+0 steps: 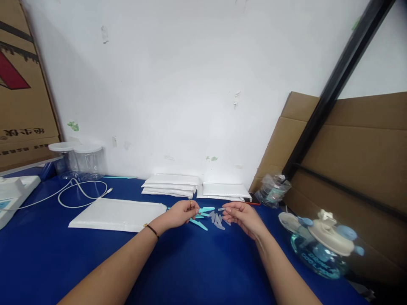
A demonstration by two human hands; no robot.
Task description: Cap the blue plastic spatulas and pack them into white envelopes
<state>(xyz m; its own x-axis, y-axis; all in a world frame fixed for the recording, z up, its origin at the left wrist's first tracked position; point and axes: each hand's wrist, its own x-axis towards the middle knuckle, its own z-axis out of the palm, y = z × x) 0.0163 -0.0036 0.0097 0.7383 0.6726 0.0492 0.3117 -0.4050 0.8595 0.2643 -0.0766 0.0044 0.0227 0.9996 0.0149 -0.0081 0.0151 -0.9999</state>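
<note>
Pinching a small translucent plastic sliver [221, 209] at its fingertips, the right hand [242, 215] is beside a loose pile of translucent grey plastic pieces [218, 221]; the left hand [182, 212] curls over flat turquoise plastic strips [208, 209], though whether it grips one I cannot tell. The sliver could slip, being thin and barely held; a sideways brush could scatter the pile over the blue tabletop [197, 271]. Counted: one sliver, at least three strips, pieces too overlapped to number, two clear lidded jars [90, 161]
</note>
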